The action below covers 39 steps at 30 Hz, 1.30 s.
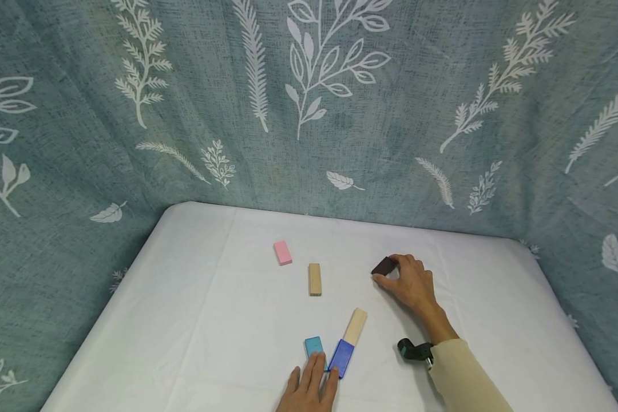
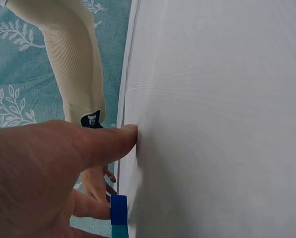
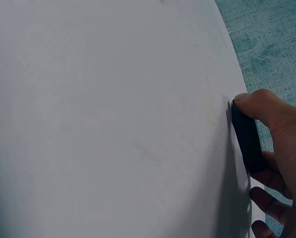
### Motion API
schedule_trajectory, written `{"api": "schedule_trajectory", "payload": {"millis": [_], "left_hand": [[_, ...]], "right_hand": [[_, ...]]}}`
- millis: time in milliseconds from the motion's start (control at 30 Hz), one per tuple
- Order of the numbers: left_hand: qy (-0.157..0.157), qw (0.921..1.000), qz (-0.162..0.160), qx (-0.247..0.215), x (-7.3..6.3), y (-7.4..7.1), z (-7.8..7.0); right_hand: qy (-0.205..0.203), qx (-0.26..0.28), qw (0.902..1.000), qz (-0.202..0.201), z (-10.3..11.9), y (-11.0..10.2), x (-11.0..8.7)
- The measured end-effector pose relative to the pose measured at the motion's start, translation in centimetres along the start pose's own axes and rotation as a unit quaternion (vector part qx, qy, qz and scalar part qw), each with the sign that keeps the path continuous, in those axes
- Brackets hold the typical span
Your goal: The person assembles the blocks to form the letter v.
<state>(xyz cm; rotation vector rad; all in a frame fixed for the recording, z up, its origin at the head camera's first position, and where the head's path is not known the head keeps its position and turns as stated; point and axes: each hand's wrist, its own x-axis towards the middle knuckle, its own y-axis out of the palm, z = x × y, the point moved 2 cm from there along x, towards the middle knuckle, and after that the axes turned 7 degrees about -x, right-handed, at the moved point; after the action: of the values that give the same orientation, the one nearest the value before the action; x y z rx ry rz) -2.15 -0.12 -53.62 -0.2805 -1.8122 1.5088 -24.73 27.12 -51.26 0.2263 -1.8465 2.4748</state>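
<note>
Between thumb and fingers, my right hand [image 1: 412,286] pinches a dark brown block [image 1: 383,266] at the right of the table. The right wrist view shows the dark block [image 3: 248,139] with the thumb at one end and a finger at the other. My left hand [image 1: 311,392], at the near edge of the head view, rests its extended fingertips on a light blue block [image 1: 313,344] and at the lower end of a dark blue block [image 1: 342,357]. Against the dark blue block's upper end lies a pale wooden block [image 1: 356,324], making a slanted line.
A pink block [image 1: 282,253] and a tan wooden block [image 1: 315,279] lie apart, farther back on the white-covered table [image 1: 226,332]. A black wrist camera [image 1: 414,350] sticks out beside the right sleeve [image 1: 466,375]. Teal leaf-patterned cloth [image 1: 391,131] hangs behind the table.
</note>
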Motion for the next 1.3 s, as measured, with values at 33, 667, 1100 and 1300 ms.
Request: {"api": "schedule_trajectory", "payload": {"millis": [33,667,1100,1300], "left_hand": [[0.001,1.0000,0.001,-0.001,0.0,0.0,0.0],[-0.002,1.0000,0.001,-0.008,0.0,-0.2,0.1],[-0.009,0.9997,0.014,-0.015,0.3,-0.4,0.1],[-0.009,0.9998,0.013,-0.012,0.3,-0.4,0.1]], "right_hand": [[-0.001,0.000,1.0000,-0.001,0.0,0.0,0.0],[-0.012,0.018,0.9996,0.015,0.4,-0.5,-1.1],[-0.022,0.033,0.9990,0.022,1.1,-0.6,-1.9],[-0.035,0.033,0.9986,0.020,1.7,-0.9,-2.2]]}}
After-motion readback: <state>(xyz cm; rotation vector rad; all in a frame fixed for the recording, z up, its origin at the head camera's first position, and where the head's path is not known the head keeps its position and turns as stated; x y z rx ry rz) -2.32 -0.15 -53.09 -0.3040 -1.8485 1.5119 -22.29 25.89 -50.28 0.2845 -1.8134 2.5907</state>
